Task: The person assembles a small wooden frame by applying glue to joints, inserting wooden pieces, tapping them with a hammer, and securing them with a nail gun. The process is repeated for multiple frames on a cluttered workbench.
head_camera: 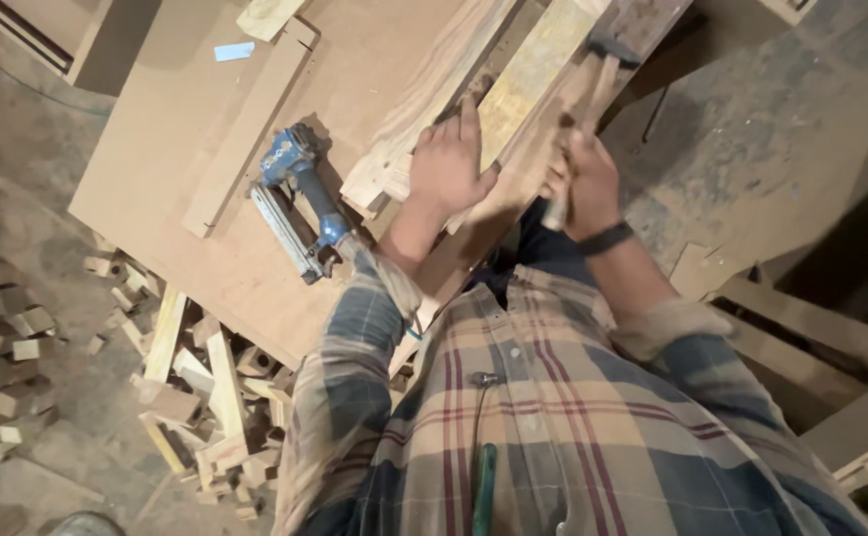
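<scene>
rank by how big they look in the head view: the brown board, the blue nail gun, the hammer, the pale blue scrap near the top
1. brown board, by far the largest.
2. blue nail gun.
3. hammer, blurred and partly hidden by the right hand, so its place against the nail gun is unsure.
4. pale blue scrap, smallest.

Woodworking shop, rough kind. Large plywood sheet (196, 149) as work surface, blue pneumatic nail gun (300, 199) lying on it, timber planks (434, 89) stacked alongside. Offcut blocks (210, 397) heaped on dusty concrete floor (771, 129). Probably hammer (593, 84), blurred.
</scene>
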### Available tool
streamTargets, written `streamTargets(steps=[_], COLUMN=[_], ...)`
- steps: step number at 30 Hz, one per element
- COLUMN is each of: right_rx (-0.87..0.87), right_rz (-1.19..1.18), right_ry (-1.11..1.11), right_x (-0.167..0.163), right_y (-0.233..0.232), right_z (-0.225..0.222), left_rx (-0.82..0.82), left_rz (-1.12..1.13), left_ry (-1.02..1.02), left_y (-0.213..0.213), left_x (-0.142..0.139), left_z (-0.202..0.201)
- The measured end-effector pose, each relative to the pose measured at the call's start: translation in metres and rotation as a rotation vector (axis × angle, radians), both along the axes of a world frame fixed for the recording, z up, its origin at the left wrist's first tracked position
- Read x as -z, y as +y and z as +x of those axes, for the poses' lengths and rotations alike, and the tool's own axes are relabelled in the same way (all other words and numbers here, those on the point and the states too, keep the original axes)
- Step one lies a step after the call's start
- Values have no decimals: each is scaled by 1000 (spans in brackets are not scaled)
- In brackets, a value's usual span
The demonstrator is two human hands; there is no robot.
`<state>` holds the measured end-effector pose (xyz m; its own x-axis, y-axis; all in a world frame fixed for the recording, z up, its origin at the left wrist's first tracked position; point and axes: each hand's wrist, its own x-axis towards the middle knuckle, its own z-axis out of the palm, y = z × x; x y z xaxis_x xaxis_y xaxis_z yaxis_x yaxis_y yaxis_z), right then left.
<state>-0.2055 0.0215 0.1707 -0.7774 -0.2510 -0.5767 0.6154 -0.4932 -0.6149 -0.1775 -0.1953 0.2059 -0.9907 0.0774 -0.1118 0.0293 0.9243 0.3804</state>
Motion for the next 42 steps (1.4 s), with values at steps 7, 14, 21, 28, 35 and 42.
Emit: streamTargets(steps=[7,14,21,28,35,42], right_rx=[-194,-86,-873,-1085,-1154,-1206], right_rz=[638,1157,1631,1444,1079,671], right_ry=[223,1238,927,1090,1231,1084], right_x=[-15,-24,10,-2,-58,-115], right_y=[85,95,95,121,110,113], right_z=[17,-69,-117,-107,-213,-334], left_rx=[-185,-328,-314,-327,-643,-761], left_rz=[-155,-32,-32,-4,-136,-86], left_ry=[195,294,288,66,-103,56], left_y=[4,7,1,-10,59,124], left_x=[-1,13,21,1,-5,25], left_z=[71,85,84,97,35,-129])
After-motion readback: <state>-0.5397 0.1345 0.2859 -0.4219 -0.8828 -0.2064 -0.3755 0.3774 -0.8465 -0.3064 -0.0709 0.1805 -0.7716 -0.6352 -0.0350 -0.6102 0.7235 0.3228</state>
